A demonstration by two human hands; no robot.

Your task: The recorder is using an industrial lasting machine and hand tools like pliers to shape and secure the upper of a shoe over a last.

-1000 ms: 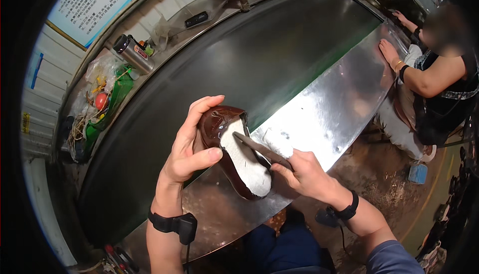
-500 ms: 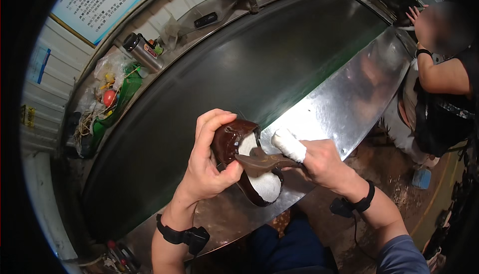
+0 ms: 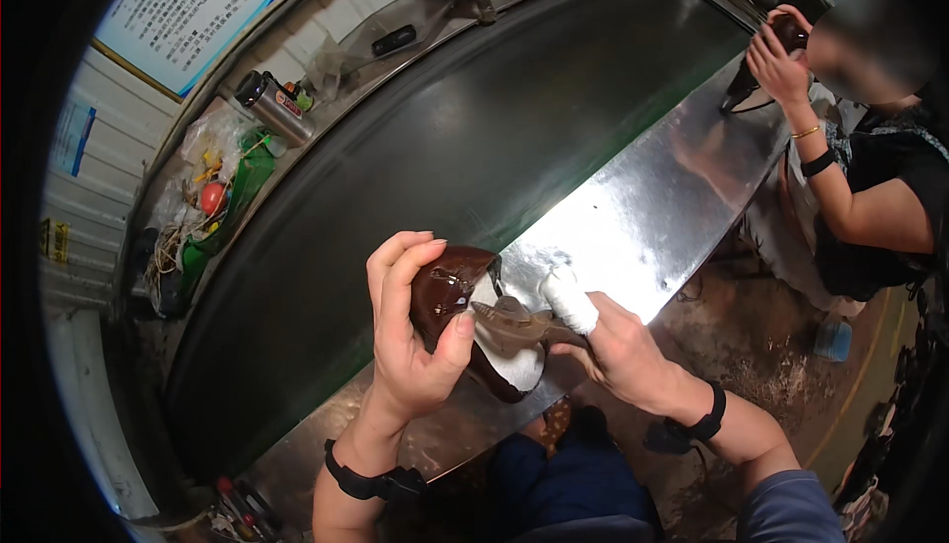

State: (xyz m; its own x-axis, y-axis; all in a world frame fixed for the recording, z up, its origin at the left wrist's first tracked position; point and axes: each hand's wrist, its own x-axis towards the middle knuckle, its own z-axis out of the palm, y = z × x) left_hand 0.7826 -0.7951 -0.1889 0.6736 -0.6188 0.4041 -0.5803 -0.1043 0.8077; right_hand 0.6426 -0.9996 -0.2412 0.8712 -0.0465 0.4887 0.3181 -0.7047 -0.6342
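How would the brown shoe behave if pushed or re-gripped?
Probably stiff: the shoe shows a full, uncollapsed shape in the left hand. Possibly slippery, since its brown surface looks smooth and glossy. Laid with the white underside up, it might rock, as its sides look rounded.

Between four and seven o'clock: one bare left hand, one right hand, one glossy dark-red shoe, one brown curved tool; one cylindrical silver flask at ten.

The head view (a fisheye) looks down closely on the left hand and right hand.
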